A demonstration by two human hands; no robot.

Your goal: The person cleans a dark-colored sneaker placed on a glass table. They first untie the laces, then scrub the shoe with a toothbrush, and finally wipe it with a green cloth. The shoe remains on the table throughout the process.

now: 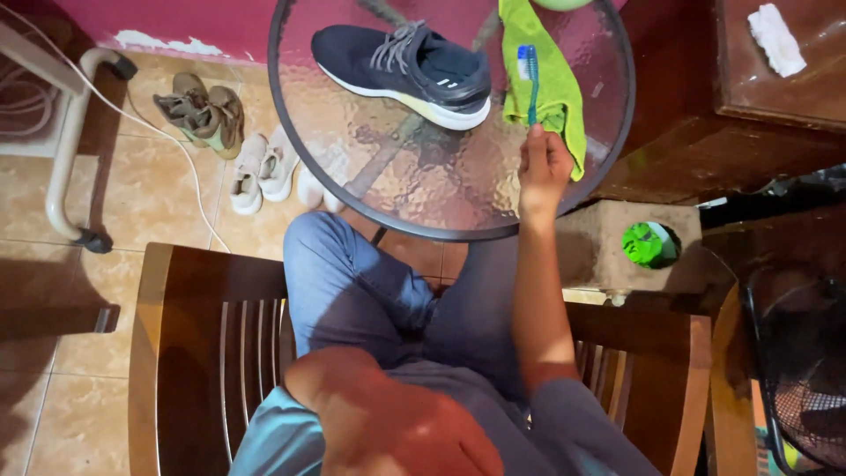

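Observation:
My right hand (542, 167) is shut on the handle of a blue toothbrush (531, 79), bristle end pointing away from me. The brush lies over a green cloth (560, 97) on the right side of a round glass table (291, 141). A dark navy sneaker with grey laces and a white sole (405, 66) rests on the glass to the left of the cloth, apart from the brush. My left hand is out of view; only a bent arm shows near the bottom edge. My legs in blue jeans (352, 291) reach under the table.
On the tiled floor at left lie an olive pair of shoes (204, 113) and a white pair (260, 172). I sit on a wooden chair (198, 344). Dark wooden furniture (705, 150) with a white rag (775, 40) stands at right, a black fan (802, 379) below it.

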